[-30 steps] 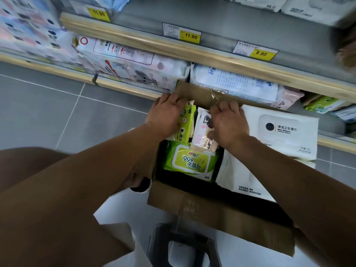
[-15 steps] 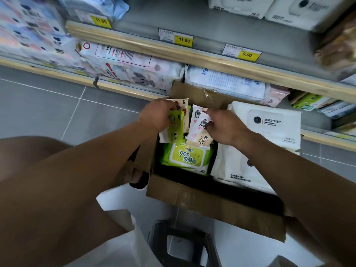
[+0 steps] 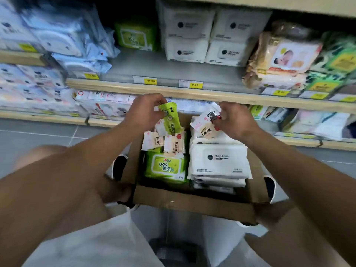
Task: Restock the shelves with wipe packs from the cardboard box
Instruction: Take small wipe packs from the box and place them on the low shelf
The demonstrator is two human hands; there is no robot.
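A: Two tiers of pale wood-edged store shelving (image 3: 192,93) fill the back of the view, stocked with wipe packs; yellow price tags (image 3: 195,84) sit along the upper edge.

B: Next down in size?

A: Open brown cardboard box (image 3: 192,207), on the grey tiled floor (image 3: 38,135) just in front of the lower shelf, between the person's knees. Flaps folded outward.

B: Contents?

A: Right half: stack of large white rectangular wipe packs with a dark round logo (image 3: 219,160), lying flat. Left half: one large lime-green wipe pack with a white lid label (image 3: 165,166), flat. Behind it, several small white-and-pink wipe packs (image 3: 163,142) standing on edge.

B: Hands?

A: Both above the box's far end, apart from each other. Left hand (image 3: 144,112) pinches the top of a slim lime-green wipe pack (image 3: 170,120), which hangs tilted; a small white pack looks held behind it, cannot tell for sure. Right hand (image 3: 237,120), fingers curled, grips a small white wipe pack with a cartoon bear print (image 3: 206,120), lifted clear over the white stack.

B: Anything on the upper shelf?

A: Stacked white packs (image 3: 208,35) centre; a matching lime-green pack (image 3: 134,35) to their left. Blurred.
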